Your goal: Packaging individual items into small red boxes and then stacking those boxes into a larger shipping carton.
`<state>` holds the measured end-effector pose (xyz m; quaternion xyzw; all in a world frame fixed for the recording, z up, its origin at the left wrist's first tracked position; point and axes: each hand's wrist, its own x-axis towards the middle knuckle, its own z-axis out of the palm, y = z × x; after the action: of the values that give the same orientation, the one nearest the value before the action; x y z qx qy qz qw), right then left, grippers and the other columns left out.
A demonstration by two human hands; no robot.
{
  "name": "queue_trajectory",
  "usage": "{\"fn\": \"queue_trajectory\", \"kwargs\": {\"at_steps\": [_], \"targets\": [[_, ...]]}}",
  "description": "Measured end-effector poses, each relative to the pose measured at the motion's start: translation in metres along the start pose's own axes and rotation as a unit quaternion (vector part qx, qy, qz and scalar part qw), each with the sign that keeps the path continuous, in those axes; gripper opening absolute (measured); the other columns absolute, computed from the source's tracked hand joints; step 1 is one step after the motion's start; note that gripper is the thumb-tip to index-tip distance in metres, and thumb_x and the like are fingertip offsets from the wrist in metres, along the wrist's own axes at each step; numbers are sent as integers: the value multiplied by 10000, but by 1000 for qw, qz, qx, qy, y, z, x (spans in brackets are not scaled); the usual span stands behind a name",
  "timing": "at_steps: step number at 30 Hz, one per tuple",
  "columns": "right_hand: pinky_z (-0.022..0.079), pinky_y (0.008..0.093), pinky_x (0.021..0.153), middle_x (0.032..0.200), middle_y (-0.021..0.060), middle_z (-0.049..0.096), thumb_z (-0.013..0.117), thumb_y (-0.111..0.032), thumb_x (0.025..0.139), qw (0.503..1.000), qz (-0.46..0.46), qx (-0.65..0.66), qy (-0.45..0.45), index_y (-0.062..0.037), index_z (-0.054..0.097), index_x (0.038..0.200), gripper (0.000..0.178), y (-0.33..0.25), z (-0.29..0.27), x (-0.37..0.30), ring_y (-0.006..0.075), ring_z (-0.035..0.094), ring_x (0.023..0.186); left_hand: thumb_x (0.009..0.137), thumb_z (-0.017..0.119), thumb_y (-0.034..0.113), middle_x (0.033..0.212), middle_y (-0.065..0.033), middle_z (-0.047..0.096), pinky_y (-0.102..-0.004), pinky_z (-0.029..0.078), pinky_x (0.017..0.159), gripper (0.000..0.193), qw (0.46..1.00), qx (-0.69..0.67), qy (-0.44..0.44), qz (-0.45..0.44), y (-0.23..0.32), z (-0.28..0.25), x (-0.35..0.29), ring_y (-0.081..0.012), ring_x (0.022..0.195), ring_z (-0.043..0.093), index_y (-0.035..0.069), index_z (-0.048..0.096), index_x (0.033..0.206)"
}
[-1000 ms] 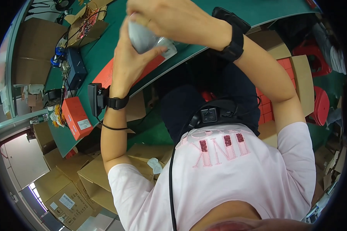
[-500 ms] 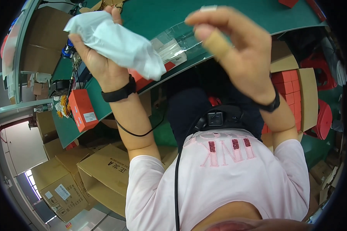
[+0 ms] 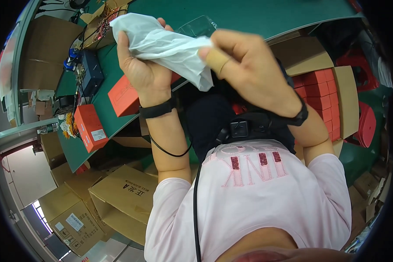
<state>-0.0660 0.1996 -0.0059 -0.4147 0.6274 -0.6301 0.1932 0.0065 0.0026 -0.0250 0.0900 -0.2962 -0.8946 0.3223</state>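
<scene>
A white plastic bag (image 3: 163, 46), wrinkled and longish, is held above the near edge of the green table. My left hand (image 3: 146, 74) cups it from below, thumb on one side and fingertips showing past the far side. At the bag's right end, my right hand (image 3: 244, 65) pinches the plastic between thumb and fingers; a tan bandage wraps its thumb. What the bag contains is hidden. Behind it, a clear plastic tray (image 3: 198, 27) lies on the table. An orange-red box (image 3: 123, 96) rests beside my left wrist.
Another orange-red box (image 3: 90, 127) stands at the table's left corner. Wires fill a carton (image 3: 102, 28) near a dark blue device (image 3: 91, 70). To the right, an open carton (image 3: 347, 102) holds several orange-red boxes, near red stools (image 3: 366, 124). Brown cartons (image 3: 122, 192) stand lower left.
My left hand has moved right with the white bag. My right hand has come down and left from apart and now grips the bag's right end.
</scene>
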Motion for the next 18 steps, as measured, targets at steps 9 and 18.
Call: {"fn": "queue_trajectory", "kwargs": {"at_steps": [9, 18], "targets": [[510, 286, 680, 1007, 155, 703, 513, -239, 1032, 975, -190, 32, 108, 59, 656, 1092, 336, -14, -30, -6, 144, 632, 720, 1047, 418, 458, 1238, -120, 638, -520, 492, 1014, 481, 986, -151, -9, -64, 30, -34, 9, -319, 1155, 601, 43, 595, 1214], [497, 252, 767, 1013, 52, 699, 665, -105, 929, 992, 64, 65, -92, 48, 642, 1183, 296, 19, 9, 9, 64, 592, 871, 1053, 413, 465, 1179, -117, 626, -483, 552, 923, 467, 992, 42, 37, 111, -10, 29, -22, -279, 1034, 626, 66, 572, 1237]]}}
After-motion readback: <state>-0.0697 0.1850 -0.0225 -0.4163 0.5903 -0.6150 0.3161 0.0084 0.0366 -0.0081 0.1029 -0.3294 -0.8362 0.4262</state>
